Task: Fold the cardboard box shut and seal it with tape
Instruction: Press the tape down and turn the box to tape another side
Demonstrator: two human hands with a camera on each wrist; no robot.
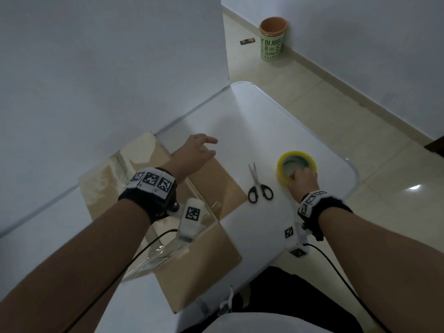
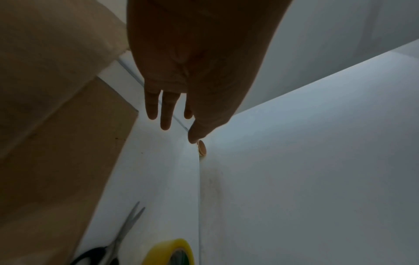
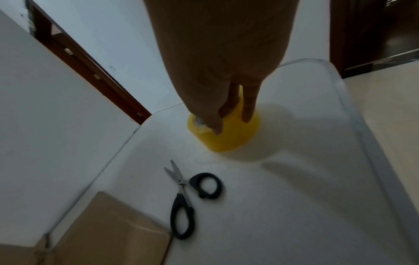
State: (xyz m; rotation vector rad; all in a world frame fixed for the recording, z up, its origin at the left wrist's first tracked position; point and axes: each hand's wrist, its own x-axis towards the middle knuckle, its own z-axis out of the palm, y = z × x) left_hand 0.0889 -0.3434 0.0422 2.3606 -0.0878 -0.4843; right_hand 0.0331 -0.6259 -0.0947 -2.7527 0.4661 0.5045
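A brown cardboard box [image 1: 216,186] stands on the white table [image 1: 252,126] with its flaps spread open; old clear tape shines on the left flaps. My left hand [image 1: 194,152] hovers over the far corner of the right flap, fingers [image 2: 166,116] straight and spread, holding nothing. To the right, my right hand [image 1: 304,180] grips the yellow tape roll [image 1: 296,154], which lies flat on the table; in the right wrist view the thumb crosses its rim and the fingers [image 3: 248,111] lie down its outer wall [image 3: 229,138]. The box flap [image 2: 56,161] fills the left of the left wrist view.
Black-handled scissors [image 1: 255,179] lie between box and tape roll, blades pointing away. A white wall [image 1: 96,68] runs close behind the box. The table's rounded right edge [image 1: 353,174] is just past the tape. A green cup-shaped bin [image 1: 272,39] stands on the tiled floor.
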